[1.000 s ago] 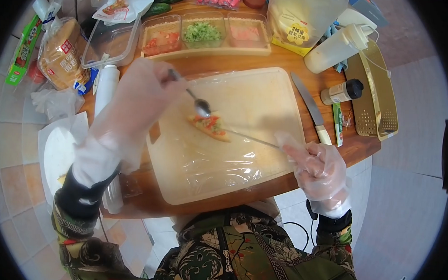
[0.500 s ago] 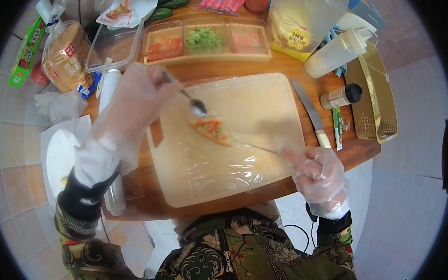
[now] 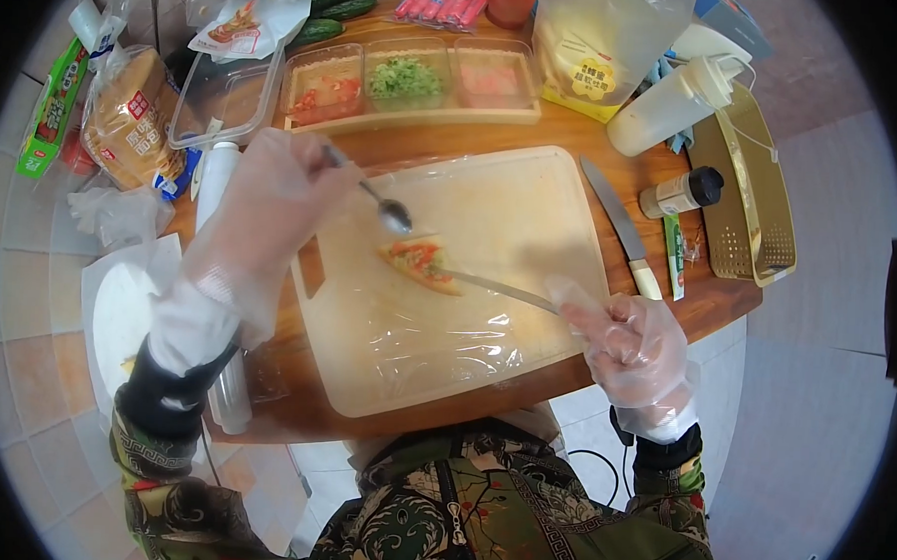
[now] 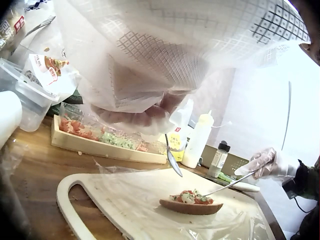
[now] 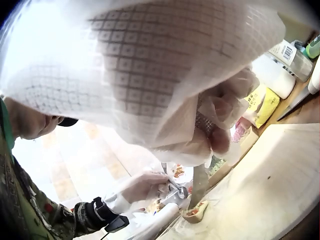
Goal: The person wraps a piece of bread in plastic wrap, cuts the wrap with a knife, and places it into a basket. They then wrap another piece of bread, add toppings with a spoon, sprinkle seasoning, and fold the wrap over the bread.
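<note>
A small boat-shaped piece of bread (image 3: 409, 268) topped with diced red and green bits lies on plastic film over the cream cutting board (image 3: 532, 204). My gloved left hand (image 3: 272, 197) grips a metal spoon (image 3: 395, 216), its bowl hanging just above the bread's far left side. With my gloved right hand (image 3: 633, 353) I hold a table knife (image 3: 508, 290), a flat narrow blade whose tip reaches the topping from the right. The left wrist view shows the bread's brown crust (image 4: 190, 207) underneath; the right wrist view shows the blade (image 5: 198, 186) against the topping.
A wooden tray (image 3: 416, 116) with tubs of diced red, green and pink food stands behind the board. To the right are a kitchen knife (image 3: 616, 222), a seasoning jar (image 3: 672, 195), a squeeze bottle (image 3: 666, 109) and a basket (image 3: 738, 193). Bagged bread (image 3: 135, 116) sits left.
The spoon has drawn slightly up and left off the bread. The knife tip, pulled back half a second ago, is at the topping again. More of the topping shows.
</note>
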Demonstrator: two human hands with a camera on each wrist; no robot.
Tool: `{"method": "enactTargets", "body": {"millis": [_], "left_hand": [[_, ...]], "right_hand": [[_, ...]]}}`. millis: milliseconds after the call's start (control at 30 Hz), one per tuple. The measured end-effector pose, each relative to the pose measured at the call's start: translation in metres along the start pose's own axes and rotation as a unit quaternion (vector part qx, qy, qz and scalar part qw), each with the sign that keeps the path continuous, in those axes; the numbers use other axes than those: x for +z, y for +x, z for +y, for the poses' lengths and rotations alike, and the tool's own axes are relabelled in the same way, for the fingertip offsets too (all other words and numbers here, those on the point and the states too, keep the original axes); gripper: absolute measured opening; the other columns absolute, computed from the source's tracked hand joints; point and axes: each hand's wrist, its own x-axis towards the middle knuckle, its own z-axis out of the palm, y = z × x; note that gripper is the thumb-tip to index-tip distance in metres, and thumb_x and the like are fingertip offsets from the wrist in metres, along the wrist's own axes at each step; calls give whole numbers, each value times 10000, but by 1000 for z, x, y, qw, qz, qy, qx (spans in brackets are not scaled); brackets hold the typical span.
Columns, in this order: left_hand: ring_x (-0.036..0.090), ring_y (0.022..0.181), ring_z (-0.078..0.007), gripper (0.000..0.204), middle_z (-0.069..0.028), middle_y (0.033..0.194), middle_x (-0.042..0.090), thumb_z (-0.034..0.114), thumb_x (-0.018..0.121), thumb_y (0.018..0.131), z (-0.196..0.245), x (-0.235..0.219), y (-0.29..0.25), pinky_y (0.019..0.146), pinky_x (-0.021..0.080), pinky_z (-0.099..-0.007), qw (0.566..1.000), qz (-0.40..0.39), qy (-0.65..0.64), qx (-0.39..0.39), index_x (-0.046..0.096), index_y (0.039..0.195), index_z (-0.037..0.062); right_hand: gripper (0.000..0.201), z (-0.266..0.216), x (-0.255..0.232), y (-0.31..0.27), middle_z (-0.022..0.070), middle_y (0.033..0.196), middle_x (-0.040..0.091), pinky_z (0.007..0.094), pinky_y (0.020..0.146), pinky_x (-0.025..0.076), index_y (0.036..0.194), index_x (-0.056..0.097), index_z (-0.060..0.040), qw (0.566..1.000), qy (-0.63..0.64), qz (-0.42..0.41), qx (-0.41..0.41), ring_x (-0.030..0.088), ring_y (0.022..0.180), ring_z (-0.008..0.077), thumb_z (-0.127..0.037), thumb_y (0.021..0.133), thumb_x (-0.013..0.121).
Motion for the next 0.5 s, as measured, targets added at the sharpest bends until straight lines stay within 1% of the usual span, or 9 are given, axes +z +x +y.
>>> {"method": "enactTargets", "body": {"millis": [67, 167, 233, 367, 433, 500], "left_hand": [[522, 603, -75, 264, -29, 640, 607, 173, 700, 879, 0, 0, 0, 556, 398, -268, 1000, 1, 0, -4, 646, 753, -52], [518, 604, -70, 260, -23, 639, 603, 169, 699, 881, 0, 1, -1, 555, 396, -266, 1000, 4, 6, 0, 642, 746, -45], [511, 601, -67, 249, -20, 638, 599, 162, 698, 880, 0, 1, -2, 550, 390, -265, 1000, 4, -12, -5, 641, 745, -41], [506, 596, -66, 245, -19, 639, 598, 156, 696, 879, 2, 1, -2, 544, 385, -265, 1000, 6, -3, -8, 639, 740, -38], [508, 593, -65, 247, -20, 638, 599, 161, 697, 875, 4, 1, -3, 541, 385, -263, 1000, 8, 4, -5, 642, 741, -39], [509, 592, -66, 246, -20, 638, 598, 164, 696, 874, 5, 0, -3, 542, 387, -263, 1000, 7, 12, -6, 645, 745, -40]], "right_hand": [[665, 0, 1, 0, 8, 820, 598, 363, 620, 514, 1215, 712, -310, 1000, -6, -2, 4, 589, 736, 250, 8, 632, 710], [660, 4, 8, -2, -4, 823, 605, 358, 611, 513, 1190, 725, -320, 1000, 9, 21, -4, 589, 725, 245, 10, 619, 718], [645, 9, 12, -5, -16, 830, 609, 361, 607, 510, 1158, 743, -313, 998, 8, 49, -26, 591, 724, 237, 22, 608, 719], [639, 11, 9, -9, -18, 844, 610, 362, 614, 508, 1140, 754, -301, 998, -3, 49, -31, 596, 736, 233, 33, 596, 720], [634, 15, 10, -12, -8, 863, 617, 363, 626, 509, 1134, 758, -284, 998, 9, 61, -29, 598, 750, 237, 37, 589, 722], [631, 18, 10, -13, -2, 864, 618, 363, 631, 508, 1131, 758, -283, 998, 25, 57, -23, 595, 750, 241, 34, 586, 725]]}}
